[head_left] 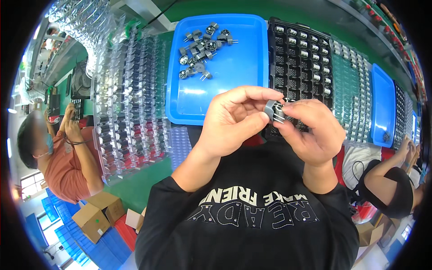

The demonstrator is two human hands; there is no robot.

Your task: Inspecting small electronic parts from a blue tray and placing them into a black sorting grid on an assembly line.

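In front of my chest, a grey plug-like part (270, 108) with metal prongs is held between both hands. My left hand (234, 119) pinches its grey rounded side between thumb and forefinger. From the other side my right hand (312, 126) has thumb and fingertips closed at the pronged end; the fingers hide part of it. Just beyond my left hand lies a blue tray (229, 92), with a heap of similar grey pronged parts (198, 47) in its far left area. Beneath and beyond my right hand is a black compartment tray (288, 74) with small silvery-white pieces in many pockets.
Clear plastic blister trays (135, 99) stand to the left, partly over a blue-violet mat (181, 146). Farther right are another clear tray (351, 85) of small pieces and a second blue tray (382, 99). Co-workers sit left and right; cardboard boxes (96, 220) stand lower left.
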